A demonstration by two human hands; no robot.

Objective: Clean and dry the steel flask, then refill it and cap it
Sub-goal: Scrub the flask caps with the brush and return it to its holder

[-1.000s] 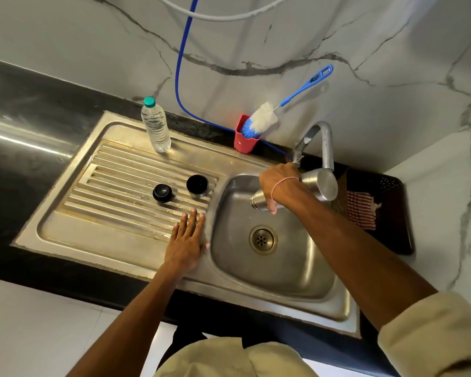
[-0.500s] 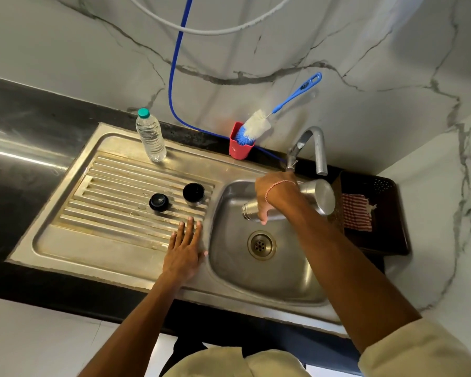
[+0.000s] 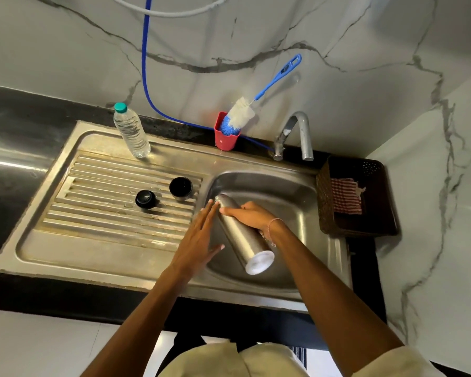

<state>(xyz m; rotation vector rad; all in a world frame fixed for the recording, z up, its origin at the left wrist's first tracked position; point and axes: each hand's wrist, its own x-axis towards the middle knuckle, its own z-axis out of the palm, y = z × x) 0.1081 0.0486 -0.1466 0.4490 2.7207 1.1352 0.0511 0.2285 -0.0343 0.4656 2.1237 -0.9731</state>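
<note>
Gripping flask with right hand, fingers wrapped round its upper half from the right side. Left hand is flat, fingers straight and together, holding nothing. Its fingertips sit right at the flask mouth; can't tell if touching.

Flask is in the air over the sink basin, centre of frame, uncapped. Long axis runs diagonal: mouth toward upper left, base toward lower right and facing the camera, so the mouth end looks tipped down into the basin. Left hand lies just left of the flask, alongside it. Both hands are at the neck end, base end free.

Right forearm comes in from lower right, wrist bent over the flask. Left forearm comes from bottom centre, palm turned toward the flask.

My read: drain or rinse-shake stage, drying and refill not yet done. Next move turns on the mouth, and the left palm is nearer to cover or catch it.

Cap and cup sit on drainboard, left of centre, well apart from flask. Bottle stands upright, upper left. Brush is in holder, upper centre. Tap is to its right, no stream visible. Cloth lies in basket, right.
</note>
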